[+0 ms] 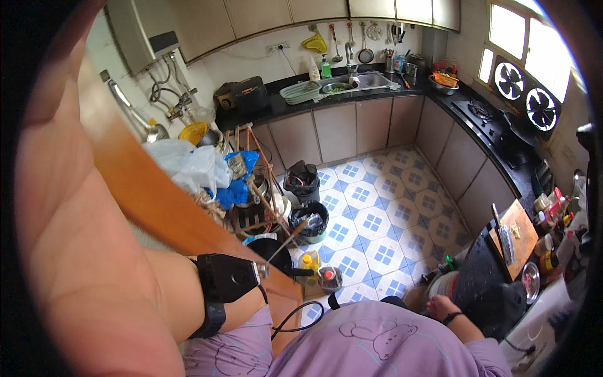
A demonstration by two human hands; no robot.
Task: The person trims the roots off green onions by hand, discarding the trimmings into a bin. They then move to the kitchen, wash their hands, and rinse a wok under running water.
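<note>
My left hand (89, 226) fills the left side of the picture, raised very close to the camera. Its palm faces me; the fingers run up out of view, so their pose is hidden. A black device (231, 278) with a cable is strapped around the left wrist. Low at my right side hangs my right hand (440, 308), with fingers curled and a black band (452, 318) at the wrist. Nothing shows in it, though its inside is hidden. The nearest thing to it is a dark round-edged table (476, 268).
An orange-brown door (155, 207) stands beside my left arm. Crowded rack (264, 188), lined bins (301, 184) and oil bottles (308, 264) occupy the floor's left. A cleaver (506, 242) lies on a cutting board (520, 231). A sink (377, 81) and stove (490, 115) line the far counter.
</note>
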